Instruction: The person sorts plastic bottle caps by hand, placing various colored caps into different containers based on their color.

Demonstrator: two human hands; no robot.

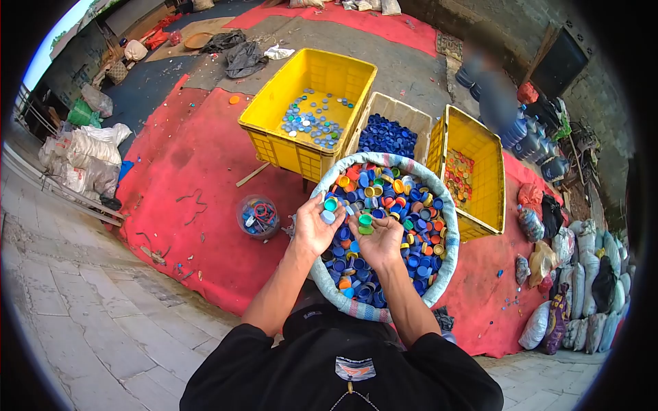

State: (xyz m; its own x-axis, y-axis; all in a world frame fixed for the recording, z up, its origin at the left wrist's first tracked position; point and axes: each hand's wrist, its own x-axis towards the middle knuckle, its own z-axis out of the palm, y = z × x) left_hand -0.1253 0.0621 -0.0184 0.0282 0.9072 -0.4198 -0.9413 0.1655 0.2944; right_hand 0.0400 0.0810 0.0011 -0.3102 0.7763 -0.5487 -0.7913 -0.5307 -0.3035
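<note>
A round container with a padded cloth rim point(450, 236) stands before me, heaped with mixed plastic bottle caps point(419, 236), mostly blue with some orange, yellow and green. Over its left side, my left hand point(314, 229) is turned palm up, its fingers curled around a few bottle caps, a green one and a pale blue one among them. Close beside it, above the pile, my right hand point(381, 241) grips green bottle caps point(365, 220) between thumb and fingers.
Beyond the container stand a yellow crate point(274, 140) with pale caps, a whitish crate point(423, 127) of dark blue caps and another yellow crate point(495, 164) with red and orange caps. A small clear bucket point(250, 229) sits left on the red mat point(171, 205). Filled sacks point(579, 274) line the right.
</note>
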